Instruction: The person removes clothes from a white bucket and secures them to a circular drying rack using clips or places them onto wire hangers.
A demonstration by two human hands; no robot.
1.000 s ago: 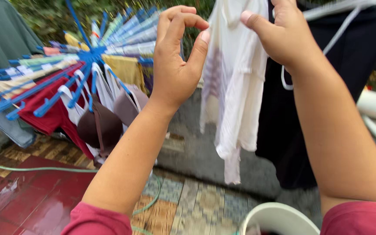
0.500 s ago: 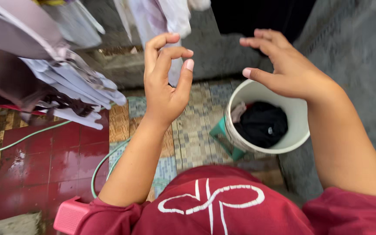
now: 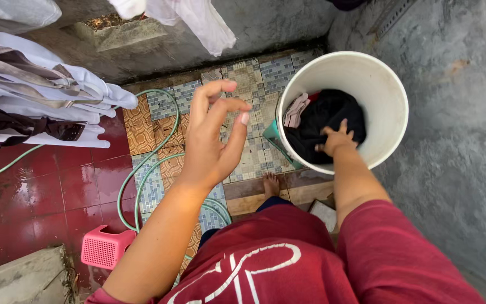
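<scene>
My right hand reaches down into a white bucket and rests on a black garment inside it. A pinkish cloth lies at the bucket's left side. Whether the fingers have closed on the black garment I cannot tell. My left hand hovers in the air over the tiled floor, fingers loosely curled and apart, holding nothing.
White and brown underwear hangs at the upper left, a white cloth at the top. A green hose loops over the wet tiles. A pink basket sits below; a grey concrete wall is on the right.
My view has tilted down from the hanging laundry to the floor. My right hand has dropped from the white garment into the bucket. The left hand stays raised and empty.
</scene>
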